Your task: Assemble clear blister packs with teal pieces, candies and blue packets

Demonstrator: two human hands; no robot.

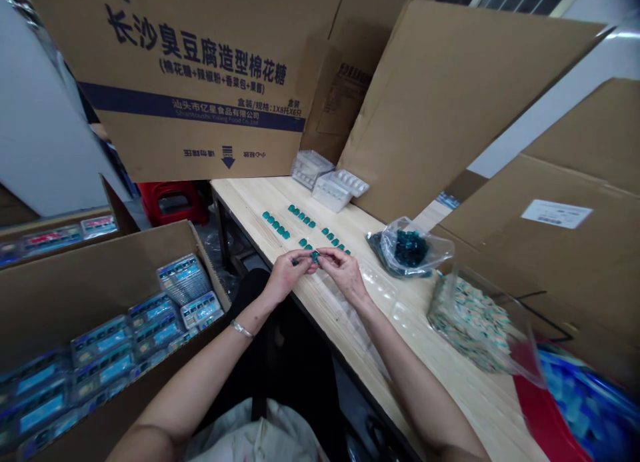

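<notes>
My left hand (287, 272) and my right hand (341, 267) meet over the near edge of the wooden table (350, 329). Both are pinched on one small teal piece (315, 255) held between their fingertips. Just beyond the hands, several more small teal pieces (276, 225) lie in short rows on the tabletop. A clear plastic bag of dark teal pieces (411, 249) lies open to the right of my right hand.
A clear bag of small printed packets (473, 322) sits further right. Clear plastic trays (330, 182) stand at the table's far end. Large cardboard boxes (200, 82) wall in the back and right. At my left, an open carton (125, 275) holds packed blister cards (150, 322).
</notes>
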